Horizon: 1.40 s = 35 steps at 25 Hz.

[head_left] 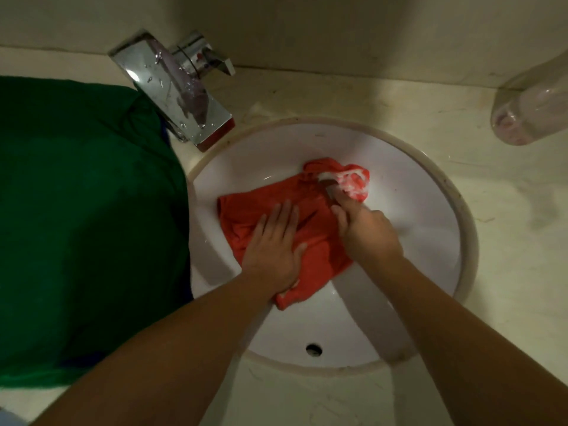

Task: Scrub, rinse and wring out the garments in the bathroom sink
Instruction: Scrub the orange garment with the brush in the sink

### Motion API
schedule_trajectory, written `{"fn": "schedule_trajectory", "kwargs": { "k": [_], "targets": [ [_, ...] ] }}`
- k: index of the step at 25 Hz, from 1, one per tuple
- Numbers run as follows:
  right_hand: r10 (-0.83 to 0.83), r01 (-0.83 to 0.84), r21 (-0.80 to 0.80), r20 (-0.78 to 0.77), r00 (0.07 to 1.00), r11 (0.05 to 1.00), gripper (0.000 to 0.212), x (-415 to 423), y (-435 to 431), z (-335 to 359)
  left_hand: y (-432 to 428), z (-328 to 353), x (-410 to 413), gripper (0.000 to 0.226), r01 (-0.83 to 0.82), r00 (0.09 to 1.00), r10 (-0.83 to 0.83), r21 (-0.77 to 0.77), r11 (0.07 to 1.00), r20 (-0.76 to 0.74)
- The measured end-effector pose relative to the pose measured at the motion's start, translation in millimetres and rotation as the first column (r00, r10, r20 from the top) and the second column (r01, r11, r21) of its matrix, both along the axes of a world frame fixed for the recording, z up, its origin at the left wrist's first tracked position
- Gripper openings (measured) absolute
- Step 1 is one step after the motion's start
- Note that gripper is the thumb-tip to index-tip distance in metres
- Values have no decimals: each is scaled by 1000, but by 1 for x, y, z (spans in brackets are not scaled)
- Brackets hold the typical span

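Note:
A wet red garment (246, 210) lies spread in the white round sink (399, 167). My left hand (273, 244) presses flat on its middle with straight fingers. My right hand (365, 232) grips a brush with a pale head (329, 178), whose handle is mostly hidden in the fist. The brush head sits on the garment's far end, where white soap foam (353, 182) covers the cloth.
A chrome faucet (178, 90) stands on the counter at the back left; no water runs from it. A large green cloth (86, 210) covers the counter on the left. A clear plastic bottle (531, 109) lies at the far right. The sink's overflow hole (313, 348) faces me.

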State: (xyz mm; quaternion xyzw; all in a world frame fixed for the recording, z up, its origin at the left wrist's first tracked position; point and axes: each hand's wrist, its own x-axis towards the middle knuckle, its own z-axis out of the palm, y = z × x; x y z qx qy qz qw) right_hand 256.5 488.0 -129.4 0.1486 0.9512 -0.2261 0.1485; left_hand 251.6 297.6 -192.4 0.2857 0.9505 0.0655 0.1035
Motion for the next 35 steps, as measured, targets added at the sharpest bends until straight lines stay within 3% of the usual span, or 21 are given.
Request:
{"fn": "schedule_trajectory", "kwargs": {
  "k": [3,6,8,12,16,19,21,24,26,29,31,35],
  "targets": [
    [156,-156,-18,-17,988,988,43,30,-7,-3,-19,-13,-41,67,-49,995,42,-84,995,-85],
    [-62,62,13,21,998,998,45,26,17,-12,-22,-11,-64,64,-58,991,33,-193,979,-128],
    [-126,125,-40,-25,992,991,44,25,6,-9,-13,-5,-55,65,-65,992,46,-174,983,-115],
    [93,-91,-46,27,995,995,43,57,-20,5,-28,2,-23,68,-55,998,49,-159,986,-44],
    [-158,157,24,35,987,987,43,31,7,-8,-32,-4,-32,73,-86,996,87,-182,980,0],
    [0,3,-101,35,999,995,41,36,-39,9,-26,-8,-29,70,-101,995,92,-223,970,-50],
    [96,-96,-83,2,995,992,44,59,-36,17,-33,-10,-28,69,-80,996,70,-244,967,-52],
    [-102,101,64,4,995,993,40,61,21,11,-35,-11,-21,70,-87,996,79,-212,973,-47],
    [-167,166,29,33,985,986,40,57,14,8,-35,-11,-11,69,-100,994,90,-165,981,-66],
    [22,-26,-98,-35,999,995,38,66,-46,13,-45,-12,-5,68,-72,994,59,-152,986,-93],
    [96,-101,-113,-43,994,988,41,72,-38,14,-50,-10,-6,68,-53,996,39,-179,982,-80],
    [-146,138,84,94,985,987,40,48,32,17,-51,-8,-5,69,-49,998,42,-224,973,-36]
  ]
}}
